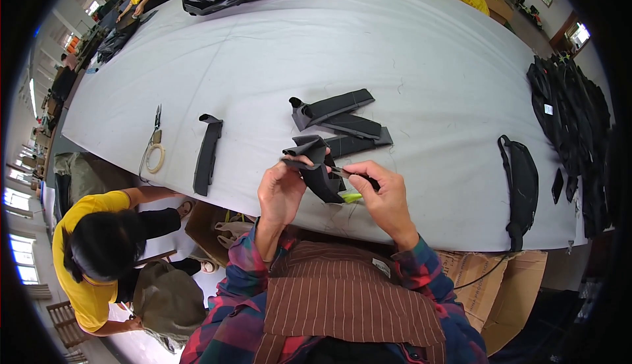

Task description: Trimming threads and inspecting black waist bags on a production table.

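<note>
Over the near edge of the white-covered table, my left hand point(280, 193) grips a black fabric strip point(317, 178), its fingers partly hidden in the folds. My right hand point(385, 196) is closed around small dark thread snips point(340, 171), whose tip touches or nearly touches the strip. A bright yellow-green bit point(353, 198) shows below the snips; what it belongs to is unclear. Just beyond my hands lie several similar black strips point(339, 106) in a loose pile, some with curled ends. Another black strip point(208, 156) lies apart to the left.
Tape roll point(155, 158) and a pointed tool point(158, 117) lie at left. A black waist bag point(520, 189), a dark phone-like slab point(557, 185) and heaped black goods point(569, 120) are at right. Cardboard box point(474, 285) stands below the table edge. A yellow-shirted person point(99, 258) sits lower left.
</note>
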Demonstrator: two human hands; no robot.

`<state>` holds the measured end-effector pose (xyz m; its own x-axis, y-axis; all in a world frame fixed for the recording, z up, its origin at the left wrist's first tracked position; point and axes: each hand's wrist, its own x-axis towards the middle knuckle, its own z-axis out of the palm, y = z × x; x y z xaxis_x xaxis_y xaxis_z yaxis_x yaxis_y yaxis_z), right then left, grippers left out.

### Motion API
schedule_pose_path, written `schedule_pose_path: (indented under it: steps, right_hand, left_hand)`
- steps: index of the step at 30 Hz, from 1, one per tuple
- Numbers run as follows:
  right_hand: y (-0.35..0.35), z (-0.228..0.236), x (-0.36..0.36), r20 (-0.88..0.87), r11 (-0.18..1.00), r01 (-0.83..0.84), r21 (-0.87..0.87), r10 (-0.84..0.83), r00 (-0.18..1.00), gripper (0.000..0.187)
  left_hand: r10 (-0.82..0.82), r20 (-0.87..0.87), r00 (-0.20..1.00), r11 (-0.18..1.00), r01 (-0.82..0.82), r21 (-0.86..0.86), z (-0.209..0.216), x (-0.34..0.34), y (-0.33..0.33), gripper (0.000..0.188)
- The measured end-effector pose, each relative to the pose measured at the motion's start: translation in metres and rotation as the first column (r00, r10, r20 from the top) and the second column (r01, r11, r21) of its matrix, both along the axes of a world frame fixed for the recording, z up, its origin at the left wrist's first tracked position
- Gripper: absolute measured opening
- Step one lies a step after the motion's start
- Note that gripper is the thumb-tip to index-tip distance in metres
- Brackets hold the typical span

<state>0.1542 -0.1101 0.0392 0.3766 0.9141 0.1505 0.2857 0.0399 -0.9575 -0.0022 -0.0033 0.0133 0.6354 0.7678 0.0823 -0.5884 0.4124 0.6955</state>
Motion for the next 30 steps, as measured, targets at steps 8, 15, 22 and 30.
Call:
schedule_pose_path:
  steps: [8,15,22,30]
  right_hand:
    - [0.002,-0.011,-0.001,0.007,0.999,0.03,-0.018,-0.03,1.0,0.015]
    - [0.002,-0.02,0.003,-0.154,0.997,-0.013,-0.073,0.001,0.988,0.016]
    - [0.002,-0.016,0.0,-0.038,0.997,0.075,0.016,-0.074,0.997,0.015]
    - [0.0,-0.008,-0.004,0.262,0.986,0.094,0.141,-0.129,0.956,0.012]
  left_hand:
    - [-0.034,-0.198,0.98,0.998,0.043,0.042,-0.003,-0.006,0.004,0.017]
    - [-0.01,-0.288,0.958,0.989,0.051,0.135,0.003,0.0,-0.001,0.047]
    - [0.02,-0.326,0.945,0.977,0.051,0.208,0.005,0.002,-0.004,0.048]
    - [0.034,-0.373,0.927,0.967,0.063,0.245,0.01,0.003,-0.008,0.048]
